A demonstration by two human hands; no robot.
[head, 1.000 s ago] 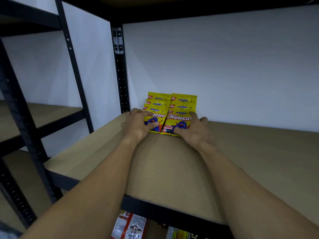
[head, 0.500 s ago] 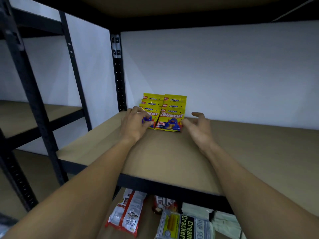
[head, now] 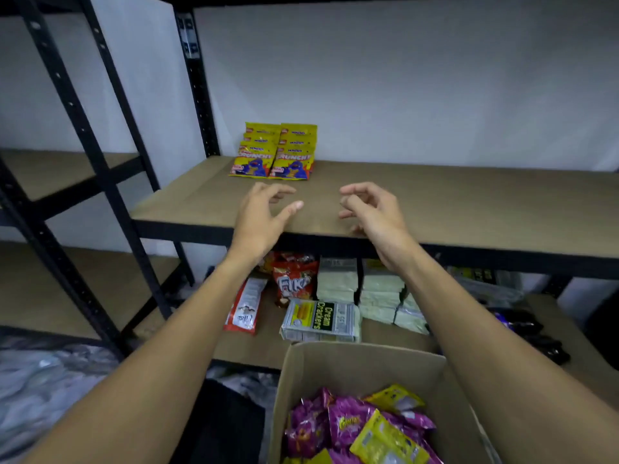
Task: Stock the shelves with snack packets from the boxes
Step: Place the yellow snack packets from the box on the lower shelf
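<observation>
Two rows of yellow Crunchy snack packets [head: 277, 151] lean against the wall at the back left of the wooden shelf [head: 469, 202]. My left hand [head: 264, 216] hovers over the shelf's front part, fingers loosely spread, holding nothing. My right hand [head: 371, 212] hangs beside it with loosely curled fingers, also holding nothing. Both hands are clear of the packets. Below me an open cardboard box [head: 361, 363] holds several purple and yellow snack packets [head: 361, 426].
The lower shelf carries a red Fuki bag [head: 294, 283], a red-and-white packet [head: 246, 306], a Cream Crackers pack [head: 320, 321], stacks of pale packs [head: 378, 293] and dark packets [head: 532, 333] at right. Black uprights [head: 197, 82] frame the shelf; another shelf unit [head: 67, 169] stands at left.
Both hands let go of the Crunchy packets and drew back toward the shelf's front edge. The view tilted down, bringing the lower shelf and the box into sight.
</observation>
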